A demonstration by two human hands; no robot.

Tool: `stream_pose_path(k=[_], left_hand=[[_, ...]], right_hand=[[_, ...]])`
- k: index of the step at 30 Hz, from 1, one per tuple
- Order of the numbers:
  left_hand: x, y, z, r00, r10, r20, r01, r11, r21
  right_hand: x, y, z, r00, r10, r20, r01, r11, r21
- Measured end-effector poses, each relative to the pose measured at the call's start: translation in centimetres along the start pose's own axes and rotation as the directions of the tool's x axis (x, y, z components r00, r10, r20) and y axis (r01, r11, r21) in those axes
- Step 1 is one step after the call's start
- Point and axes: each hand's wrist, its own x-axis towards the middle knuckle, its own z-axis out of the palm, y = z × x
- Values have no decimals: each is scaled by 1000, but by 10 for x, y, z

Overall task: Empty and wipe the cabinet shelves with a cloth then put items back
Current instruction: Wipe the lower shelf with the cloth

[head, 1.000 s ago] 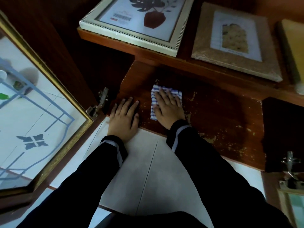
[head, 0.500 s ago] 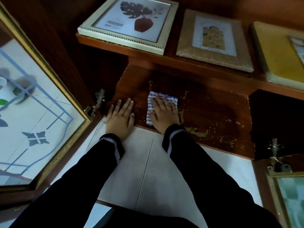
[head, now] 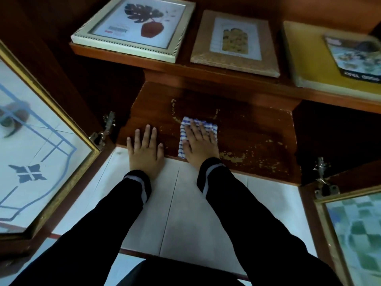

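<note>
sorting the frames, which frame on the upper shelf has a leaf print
The white beaded frame at the left; the brown textured frame beside it shows a yellowish motif.

White floor tiles (head: 185, 213) lie down low. A glass door (head: 41, 145) with a gold rim and blue lines stands open at the left (a greenish door (head: 356, 234) at the right). A metal hinge (head: 108, 125) sits by each.

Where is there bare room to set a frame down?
Bare: the lower shelf right of the cloth under the right hand, and behind the left hand. Crowded: the upper shelf, holding a white frame, brown frame, yellow book.
</note>
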Motion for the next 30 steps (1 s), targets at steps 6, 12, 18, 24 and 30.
stream_pose_path(k=[6, 12, 18, 24, 30], left_hand=[[-3, 21, 0, 999, 35, 16, -35, 999, -19], [-13, 55, 1, 975, 220, 22, -220, 975, -17], [-14, 60, 8, 969, 243, -48, -246, 967, -67], [-15, 58, 13, 963, 248, -101, -257, 962, -88], [-14, 56, 15, 960, 257, -111, -268, 958, -101]], right_hand=[[-9, 43, -9, 979, 205, -9, -205, 978, 39], [-18, 42, -12, 993, 116, 24, -117, 992, 38], [-44, 81, -9, 996, 86, -39, -85, 996, 18], [-20, 72, -13, 981, 192, -4, -192, 980, 55], [-39, 90, -8, 999, 19, -26, -20, 999, -28]])
